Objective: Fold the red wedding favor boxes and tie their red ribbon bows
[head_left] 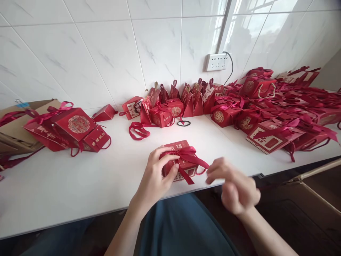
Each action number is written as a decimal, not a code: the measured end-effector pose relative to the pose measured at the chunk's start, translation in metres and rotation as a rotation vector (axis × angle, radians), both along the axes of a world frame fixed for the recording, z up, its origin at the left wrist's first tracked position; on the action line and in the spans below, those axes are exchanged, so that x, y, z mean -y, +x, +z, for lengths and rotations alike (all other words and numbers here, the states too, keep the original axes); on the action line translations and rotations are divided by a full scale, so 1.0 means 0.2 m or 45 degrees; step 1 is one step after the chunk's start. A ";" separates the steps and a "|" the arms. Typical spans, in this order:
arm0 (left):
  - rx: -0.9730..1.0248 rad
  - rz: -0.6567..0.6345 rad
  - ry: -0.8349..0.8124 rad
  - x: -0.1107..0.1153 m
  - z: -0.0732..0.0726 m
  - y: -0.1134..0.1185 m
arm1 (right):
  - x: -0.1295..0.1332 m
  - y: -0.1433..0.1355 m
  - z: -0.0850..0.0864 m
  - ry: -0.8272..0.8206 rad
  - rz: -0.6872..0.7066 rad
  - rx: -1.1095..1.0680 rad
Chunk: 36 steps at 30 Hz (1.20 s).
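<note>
A small red gift box (183, 165) stands on the white table near its front edge, with a red ribbon (186, 152) tied in a bow on top. My left hand (160, 169) grips the box from its left side, fingers over the top and thumb on the near part by the bow. To the right, my right hand (233, 183) is raised past the table edge, blurred by motion. Its fingertips are close to the end of one ribbon tail; whether they touch it cannot be made out.
Many red boxes (269, 133) are heaped at the right. More red boxes (77, 122) and an open cardboard box (13, 137) are at the left. A loose ribbon (139, 131) and black ring (183, 123) lie behind. An open carton (319, 199) is below right.
</note>
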State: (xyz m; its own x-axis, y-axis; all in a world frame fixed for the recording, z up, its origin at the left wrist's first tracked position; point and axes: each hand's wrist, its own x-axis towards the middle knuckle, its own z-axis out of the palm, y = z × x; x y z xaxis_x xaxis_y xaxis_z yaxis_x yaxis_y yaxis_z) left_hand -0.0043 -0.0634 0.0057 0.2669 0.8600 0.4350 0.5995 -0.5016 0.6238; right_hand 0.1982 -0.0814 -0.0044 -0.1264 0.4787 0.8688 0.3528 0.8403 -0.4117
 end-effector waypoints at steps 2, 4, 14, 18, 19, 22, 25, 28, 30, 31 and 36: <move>0.058 -0.012 -0.008 0.01 -0.01 0.01 | -0.07 0.05 0.02 -0.417 -0.216 -0.102; 0.097 -0.014 -0.004 0.03 -0.04 0.01 | -0.16 0.07 0.03 -0.849 -0.317 -0.005; 0.710 0.387 -0.226 -0.01 -0.06 -0.05 | -0.27 0.00 0.01 -1.352 -0.017 -0.042; 0.632 0.285 -0.615 -0.06 -0.03 -0.04 | -0.27 -0.03 0.02 -1.410 0.033 -0.135; 0.640 0.262 -0.632 -0.06 -0.03 -0.03 | -0.27 -0.03 0.02 -1.417 0.062 -0.173; 0.703 0.296 -0.588 -0.06 -0.04 0.01 | -0.26 -0.04 0.00 -1.420 0.184 -0.346; 0.823 0.327 -0.555 -0.05 -0.08 0.04 | -0.27 -0.05 -0.05 -1.429 0.310 -0.538; 0.928 0.333 -0.542 -0.05 -0.11 0.05 | -0.27 -0.06 -0.10 -1.449 0.387 -0.672; 0.949 0.343 -0.521 -0.05 -0.13 0.06 | -0.27 -0.07 -0.11 -1.460 0.416 -0.739; 0.952 0.349 -0.513 -0.05 -0.13 0.07 | -0.27 -0.07 -0.12 -1.467 0.428 -0.761; 0.992 0.329 -0.583 -0.05 -0.14 0.06 | -0.27 -0.07 -0.14 -1.477 0.425 -0.705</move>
